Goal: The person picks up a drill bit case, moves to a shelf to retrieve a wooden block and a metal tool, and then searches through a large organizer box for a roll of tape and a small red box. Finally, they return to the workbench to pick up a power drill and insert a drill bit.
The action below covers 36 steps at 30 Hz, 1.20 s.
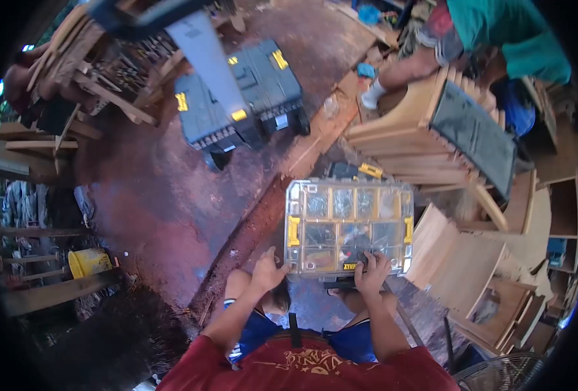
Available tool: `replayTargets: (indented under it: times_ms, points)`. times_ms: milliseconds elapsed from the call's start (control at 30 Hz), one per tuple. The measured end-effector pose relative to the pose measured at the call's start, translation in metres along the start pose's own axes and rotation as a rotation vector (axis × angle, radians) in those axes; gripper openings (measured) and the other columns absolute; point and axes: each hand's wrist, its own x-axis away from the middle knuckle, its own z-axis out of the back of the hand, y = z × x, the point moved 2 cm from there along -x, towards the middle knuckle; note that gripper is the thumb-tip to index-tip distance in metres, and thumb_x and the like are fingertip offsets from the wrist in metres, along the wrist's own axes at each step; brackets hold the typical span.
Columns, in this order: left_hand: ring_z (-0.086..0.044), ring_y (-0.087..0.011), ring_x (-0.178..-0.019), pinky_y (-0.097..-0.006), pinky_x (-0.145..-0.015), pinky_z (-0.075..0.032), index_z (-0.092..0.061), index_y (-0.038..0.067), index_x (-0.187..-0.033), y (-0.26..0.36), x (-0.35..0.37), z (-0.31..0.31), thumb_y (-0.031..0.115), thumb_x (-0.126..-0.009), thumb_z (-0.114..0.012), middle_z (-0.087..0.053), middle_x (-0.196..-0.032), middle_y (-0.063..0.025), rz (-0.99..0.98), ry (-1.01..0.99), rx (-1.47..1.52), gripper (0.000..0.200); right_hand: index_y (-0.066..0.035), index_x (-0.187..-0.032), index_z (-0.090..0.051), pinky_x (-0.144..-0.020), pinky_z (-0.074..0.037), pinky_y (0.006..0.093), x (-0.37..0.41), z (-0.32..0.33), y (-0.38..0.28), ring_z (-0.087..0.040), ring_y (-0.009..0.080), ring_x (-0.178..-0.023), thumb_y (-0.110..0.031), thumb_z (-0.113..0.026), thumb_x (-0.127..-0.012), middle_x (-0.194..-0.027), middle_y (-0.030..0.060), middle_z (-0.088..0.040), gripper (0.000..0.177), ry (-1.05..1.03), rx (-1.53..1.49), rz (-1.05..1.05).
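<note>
A clear-lidded organizer case with yellow latches and several compartments lies in front of me, small parts showing through its lid. My right hand rests on the case's near edge, right of centre, its fingers spread on the lid beside the yellow label. At the near left corner of the case is my left hand, fingers apart, with the fingertips close to the corner; whether they touch it is hard to tell. The lid looks closed.
A dark toolbox with yellow latches stands on the floor ahead. A person in a green shirt is by slatted wooden furniture at the upper right. Wooden drawers lie right of the case. A yellow bucket is at the left.
</note>
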Motion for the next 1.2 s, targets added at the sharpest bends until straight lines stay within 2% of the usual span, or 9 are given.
replayTargets:
  times_ms: [100, 167, 267, 467, 667, 800, 900, 1067, 1200]
  points:
    - [-0.071, -0.0386, -0.092, -0.0420, -0.089, -0.056, -0.059, -0.007, -0.134, 0.020, 0.049, 0.051, 0.031, -0.096, -0.066, -0.075, -0.101, -0.0198, -0.049, 0.097, 0.366, 0.054, -0.007, -0.118, -0.071, -0.095, -0.045, 0.0543, -0.002, 0.034, -0.043, -0.058, 0.0408, -0.109, -0.024, -0.068, -0.086, -0.117, 0.0202, -0.064, 0.036, -0.099, 0.226, -0.126]
    - [-0.073, -0.0323, -0.086, -0.0394, -0.084, -0.057, -0.061, -0.007, -0.133, 0.042, 0.086, 0.110, 0.022, -0.102, -0.057, -0.077, -0.098, -0.0161, -0.193, 0.132, 0.528, 0.043, -0.006, -0.113, -0.073, -0.088, -0.051, 0.0499, 0.001, 0.061, -0.095, -0.064, 0.0390, -0.101, -0.024, -0.069, -0.088, -0.112, 0.0197, -0.069, 0.032, -0.274, -0.099, -0.029]
    - [-0.066, -0.0115, -0.087, -0.0277, -0.080, -0.053, -0.060, -0.007, -0.135, 0.075, 0.160, 0.212, 0.015, -0.107, -0.049, -0.077, -0.109, -0.0111, 0.087, -0.111, 0.729, 0.038, -0.004, -0.105, -0.075, -0.078, -0.057, 0.0417, -0.006, 0.121, -0.230, -0.071, 0.0341, -0.086, -0.025, -0.071, -0.090, -0.106, 0.0180, -0.074, 0.026, -0.570, -0.342, -0.025]
    - [-0.065, -0.0231, -0.115, -0.0353, -0.101, -0.052, -0.052, -0.008, -0.143, 0.055, 0.257, 0.332, 0.020, -0.109, -0.054, -0.066, -0.135, -0.0196, 0.008, 0.256, 1.363, 0.044, -0.003, -0.122, -0.071, -0.083, -0.056, 0.0373, 0.012, 0.199, -0.479, -0.069, 0.0191, -0.095, -0.033, -0.068, -0.100, -0.103, 0.0120, -0.073, 0.037, -1.105, -0.836, 0.264]
    - [-0.063, -0.0295, -0.124, -0.0419, -0.106, -0.052, -0.056, -0.007, -0.139, 0.053, 0.290, 0.398, 0.019, -0.108, -0.057, -0.063, -0.139, -0.0221, -0.150, 0.499, 1.536, 0.041, 0.002, -0.109, -0.073, -0.078, -0.055, 0.0378, 0.000, 0.185, -0.566, -0.071, 0.0216, -0.083, -0.026, -0.067, -0.098, -0.095, 0.0168, -0.075, 0.031, -1.177, -0.986, 0.439]
    - [-0.066, -0.0210, -0.118, -0.0351, -0.103, -0.050, -0.077, -0.003, -0.110, 0.032, 0.274, 0.441, 0.014, -0.099, -0.070, -0.074, -0.122, -0.0161, -0.155, 0.623, 1.008, 0.021, 0.002, -0.108, -0.074, -0.087, -0.054, 0.0373, -0.055, 0.196, -0.598, -0.072, 0.0245, -0.097, -0.026, -0.064, -0.101, -0.098, 0.0154, -0.076, 0.031, -1.155, -0.836, 0.623]
    - [-0.069, -0.0153, -0.106, -0.0329, -0.090, -0.054, -0.077, -0.002, -0.109, 0.018, 0.244, 0.477, 0.013, -0.097, -0.073, -0.078, -0.109, -0.0121, 0.026, 0.396, 0.663, 0.019, -0.001, -0.105, -0.075, -0.085, -0.055, 0.0438, -0.100, 0.167, -0.614, -0.070, 0.0335, -0.095, -0.025, -0.065, -0.098, -0.099, 0.0159, -0.075, 0.026, -0.902, -0.705, 0.977]
    - [-0.069, -0.0388, -0.086, -0.0460, -0.080, -0.056, -0.079, 0.008, -0.101, 0.013, 0.133, 0.551, 0.019, -0.091, -0.074, -0.074, -0.091, -0.0170, -0.313, 0.334, 0.059, 0.015, -0.008, -0.098, -0.077, -0.082, -0.056, 0.0469, -0.193, 0.136, -0.679, -0.069, 0.0352, -0.091, -0.025, -0.068, -0.091, -0.097, 0.0133, -0.075, 0.021, -0.915, -0.413, 1.009]
    - [-0.070, -0.0305, -0.081, -0.0379, -0.075, -0.055, -0.078, 0.004, -0.100, 0.016, 0.066, 0.636, 0.013, -0.092, -0.074, -0.074, -0.090, -0.0161, -0.323, 0.425, 0.034, 0.013, -0.010, -0.124, -0.071, -0.096, -0.054, 0.0477, -0.276, 0.119, -0.746, -0.065, 0.0387, -0.117, -0.026, -0.070, -0.092, -0.120, 0.0197, -0.071, 0.036, -0.691, -0.460, 0.856]
